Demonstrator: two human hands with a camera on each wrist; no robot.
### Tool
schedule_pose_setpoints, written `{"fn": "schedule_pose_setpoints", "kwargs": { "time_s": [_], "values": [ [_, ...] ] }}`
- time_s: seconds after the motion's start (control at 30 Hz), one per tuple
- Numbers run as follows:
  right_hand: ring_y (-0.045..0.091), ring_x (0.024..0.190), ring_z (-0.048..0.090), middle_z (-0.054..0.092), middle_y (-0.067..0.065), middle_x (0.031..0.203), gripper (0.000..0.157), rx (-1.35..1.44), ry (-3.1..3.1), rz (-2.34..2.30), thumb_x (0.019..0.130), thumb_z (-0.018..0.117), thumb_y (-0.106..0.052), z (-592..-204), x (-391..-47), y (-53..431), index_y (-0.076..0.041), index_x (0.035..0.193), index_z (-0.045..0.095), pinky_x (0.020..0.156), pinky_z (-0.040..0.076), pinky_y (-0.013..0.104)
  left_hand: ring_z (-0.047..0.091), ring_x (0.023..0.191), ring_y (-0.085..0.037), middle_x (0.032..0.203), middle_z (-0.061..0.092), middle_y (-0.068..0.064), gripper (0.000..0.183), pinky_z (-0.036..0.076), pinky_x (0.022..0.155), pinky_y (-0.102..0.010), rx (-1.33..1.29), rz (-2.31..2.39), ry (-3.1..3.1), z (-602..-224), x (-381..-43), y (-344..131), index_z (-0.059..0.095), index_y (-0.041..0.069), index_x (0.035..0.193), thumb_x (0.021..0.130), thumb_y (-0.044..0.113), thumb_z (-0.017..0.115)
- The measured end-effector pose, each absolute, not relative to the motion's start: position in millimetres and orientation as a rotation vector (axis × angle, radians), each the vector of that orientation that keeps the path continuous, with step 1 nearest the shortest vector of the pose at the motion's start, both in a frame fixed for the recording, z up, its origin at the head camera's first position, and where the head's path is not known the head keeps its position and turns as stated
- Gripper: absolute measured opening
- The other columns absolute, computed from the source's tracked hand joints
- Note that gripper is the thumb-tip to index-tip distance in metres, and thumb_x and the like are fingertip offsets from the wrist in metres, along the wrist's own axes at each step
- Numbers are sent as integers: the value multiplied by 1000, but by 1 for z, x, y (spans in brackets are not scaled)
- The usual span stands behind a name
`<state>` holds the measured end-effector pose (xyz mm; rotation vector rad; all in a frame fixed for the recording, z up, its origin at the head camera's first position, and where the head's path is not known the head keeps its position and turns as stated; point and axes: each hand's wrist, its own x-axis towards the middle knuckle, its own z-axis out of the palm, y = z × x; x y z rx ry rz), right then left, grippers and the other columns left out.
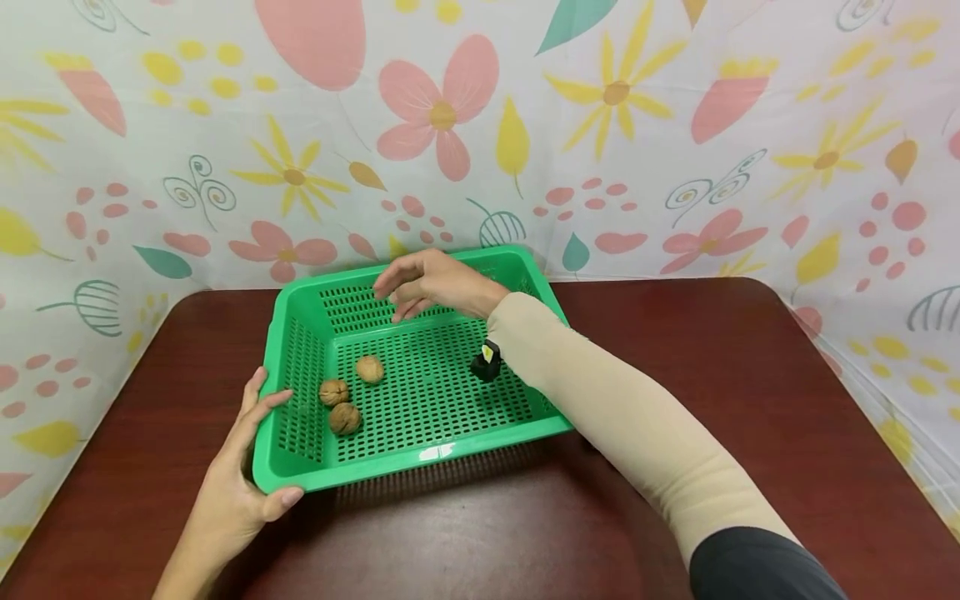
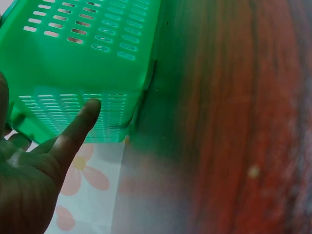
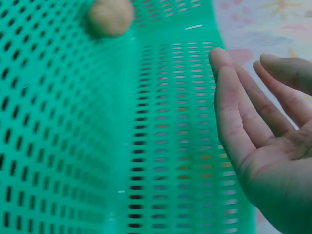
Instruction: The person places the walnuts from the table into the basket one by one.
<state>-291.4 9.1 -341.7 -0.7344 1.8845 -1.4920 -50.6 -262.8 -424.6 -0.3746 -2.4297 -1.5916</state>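
Note:
A green plastic basket with slotted walls and floor sits at the back of the table. Inside it, toward the left end, lie three walnuts: a paler one and two darker ones side by side, one just behind the other. My left hand holds the basket's left end, thumb at the front corner and a finger over the rim. Above the basket's back part hovers my right hand, fingers loosely bent and nothing between them. One walnut shows in the right wrist view.
The dark red-brown wooden table reaches out on both sides and in front of the basket. Behind it hangs a white cloth with a flower pattern, close to the basket's back rim. A small black device is worn at the right wrist.

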Motion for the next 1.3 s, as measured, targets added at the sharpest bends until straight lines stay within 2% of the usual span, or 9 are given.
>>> {"fn": "schedule_pose_setpoints", "kwargs": {
  "time_s": [0.17, 0.33, 0.5, 0.6, 0.77, 1.0, 1.2, 1.3],
  "values": [
    [35, 102, 74, 66, 22, 137, 29, -768, 1910, -1597, 104, 62, -9, -320, -281, 22, 0, 131, 67, 94, 59, 43, 11, 162, -8, 178, 7, 0, 96, 21, 113, -16, -361, -1600, -2446, -425, -50, -262, 43, 16, 159, 75, 22, 90],
    [40, 102, 74, 69, 19, 132, 23, -829, 1941, -1671, 103, 63, -9, -294, -263, 44, -3, 125, 71, 93, 59, 45, 10, 162, -9, 178, 7, 0, 95, 21, 114, -18, -377, -1613, -2426, -425, -50, -261, 43, 15, 159, 77, 23, 90],
    [37, 95, 76, 74, 9, 124, 21, -870, 2097, -1668, 101, 66, -10, -274, -241, 80, -8, 119, 75, 90, 60, 46, 12, 162, -9, 178, 8, 0, 96, 23, 111, -14, -384, -1600, -2423, -424, -50, -261, 44, 14, 158, 75, 21, 90],
    [32, 92, 77, 73, 6, 124, 22, -854, 2215, -1639, 101, 66, -12, -271, -225, 108, -9, 120, 76, 87, 60, 44, 12, 161, -8, 178, 8, 0, 95, 24, 110, -12, -381, -1596, -2431, -424, -50, -261, 44, 14, 158, 75, 20, 90],
    [27, 91, 77, 71, 1, 127, 22, -700, 2429, -1525, 102, 68, -17, -275, -200, 152, -15, 122, 76, 84, 58, 40, 12, 161, -8, 178, 8, 0, 95, 25, 110, -12, -383, -1597, -2433, -423, -50, -261, 43, 14, 159, 76, 22, 89],
    [25, 89, 75, 79, 6, 103, 23, -446, 2600, -1399, 101, 71, -30, -290, -172, 207, -24, 122, 76, 81, 59, 34, 11, 161, -8, 178, 8, 1, 96, 21, 112, -16, -372, -1594, -2442, -423, -50, -261, 43, 15, 159, 75, 23, 90],
    [18, 86, 76, 80, 1, 97, 24, -497, 2672, -1228, 102, 70, -26, -315, -169, 251, -30, 125, 74, 80, 57, 29, 11, 161, -8, 178, 7, 0, 95, 21, 113, -17, -367, -1597, -2443, -424, -50, -261, 43, 16, 159, 76, 24, 90],
    [17, 86, 76, 79, 2, 94, 26, -520, 2654, -1169, 103, 67, -21, -326, -170, 269, -28, 127, 73, 79, 58, 28, 11, 161, -8, 178, 7, -1, 95, 22, 112, -16, -363, -1592, -2447, -424, -50, -261, 43, 17, 159, 76, 25, 90]
  ]
}}
